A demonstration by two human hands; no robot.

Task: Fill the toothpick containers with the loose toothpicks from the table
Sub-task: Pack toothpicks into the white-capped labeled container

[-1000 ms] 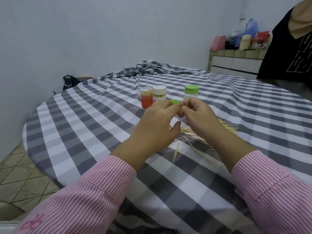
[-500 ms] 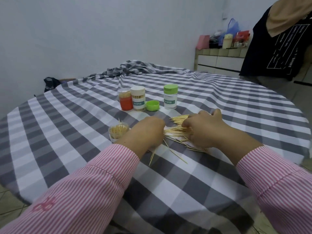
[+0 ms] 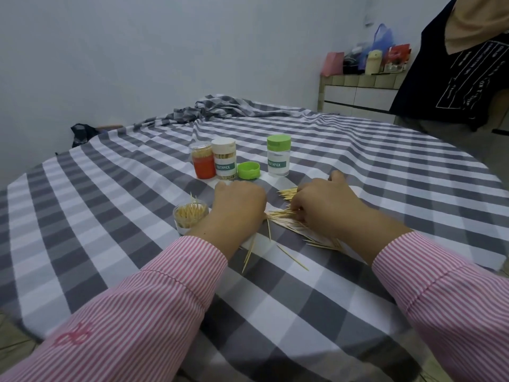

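Both hands lie knuckles-up on the checked tablecloth (image 3: 110, 216), the right hand (image 3: 325, 208) curling its fingers over the loose toothpicks (image 3: 278, 215), the left hand (image 3: 238, 205) beside the open toothpick-filled container (image 3: 190, 219), its grip hidden.

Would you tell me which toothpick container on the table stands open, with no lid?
The short clear container beside the left hand, packed with toothpicks. The red-based jar, white-lidded jar and green-lidded jar are capped.

You faced a plain pale blue-white wall (image 3: 132, 51). At far right stood a low cream tiled cabinet with white drawers (image 3: 358, 95), bags and bottles crowding its top. Beige floor tiles (image 3: 11, 337) showed at lower left.
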